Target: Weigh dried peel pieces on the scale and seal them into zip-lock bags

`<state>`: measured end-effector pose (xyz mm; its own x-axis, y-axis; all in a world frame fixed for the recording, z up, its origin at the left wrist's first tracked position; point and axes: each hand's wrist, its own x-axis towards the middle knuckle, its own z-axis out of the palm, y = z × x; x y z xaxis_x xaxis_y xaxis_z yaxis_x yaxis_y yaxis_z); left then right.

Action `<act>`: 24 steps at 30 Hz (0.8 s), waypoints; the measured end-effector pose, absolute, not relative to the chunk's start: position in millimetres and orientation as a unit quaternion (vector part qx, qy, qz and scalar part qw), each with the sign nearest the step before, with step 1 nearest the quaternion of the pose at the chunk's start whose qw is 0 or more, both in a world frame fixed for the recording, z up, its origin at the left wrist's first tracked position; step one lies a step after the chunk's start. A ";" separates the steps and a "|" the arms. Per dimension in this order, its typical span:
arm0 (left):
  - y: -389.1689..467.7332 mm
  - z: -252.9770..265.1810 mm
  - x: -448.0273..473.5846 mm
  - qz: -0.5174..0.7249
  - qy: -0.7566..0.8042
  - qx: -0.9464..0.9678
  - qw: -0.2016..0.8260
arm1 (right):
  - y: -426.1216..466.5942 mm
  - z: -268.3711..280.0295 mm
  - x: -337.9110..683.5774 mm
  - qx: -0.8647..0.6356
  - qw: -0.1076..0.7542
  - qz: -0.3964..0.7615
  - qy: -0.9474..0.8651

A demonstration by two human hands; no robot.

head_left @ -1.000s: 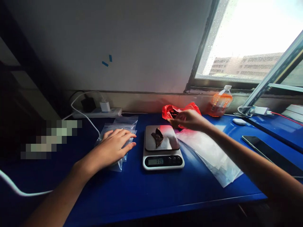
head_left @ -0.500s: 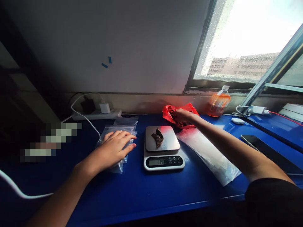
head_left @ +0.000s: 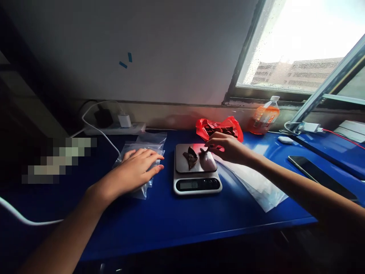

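My left hand (head_left: pixel 138 167) rests spread and flat on several clear zip bags (head_left: pixel 144 191), left of a white kitchen scale (head_left: pixel 178 175). On the scale's metal plate lies a curled dark brown dried piece (head_left: pixel 192 159) that looks like dried peel. My right hand (head_left: pixel 225 146) is above the plate's right edge, fingertips pinched on another small dark dried piece (head_left: pixel 203 150). Whether that piece touches the plate I cannot tell. Just behind this hand sits an open red plastic bag (head_left: pixel 235 125) with more dark pieces in it. The scale's lit digits are too faint to read surely.
Flat clear plastic bags (head_left: pixel 265 198) lie under and beside my right forearm. An orange drink bottle (head_left: pixel 264 116) stands by the wall. A phone (head_left: pixel 316 175) and a white earphone case (head_left: pixel 285 140) lie at right. A power strip (head_left: pixel 137 128) with a white cable (head_left: pixel 105 140) is back left.
My right hand has come out of the red bag to the scale's right edge with a dark dried piece. The display's digits have changed. My left hand stays on the zip bags.
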<state>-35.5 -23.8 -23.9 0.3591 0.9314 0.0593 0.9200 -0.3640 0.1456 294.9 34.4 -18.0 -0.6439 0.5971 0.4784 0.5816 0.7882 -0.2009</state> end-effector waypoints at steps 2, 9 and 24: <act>-25.1 -21.1 -33.7 0.062 0.567 0.820 0.046 | 29.2 -21.1 297.6 -0.325 0.291 0.011 -0.900; -24.8 -13.6 -29.5 0.011 0.566 0.823 0.047 | 42.0 -13.1 354.2 -0.435 0.453 -0.100 -0.772; 6.4 -26.9 -33.8 -0.013 0.547 0.837 0.003 | 75.2 -61.5 448.0 -0.656 0.471 -0.182 -0.561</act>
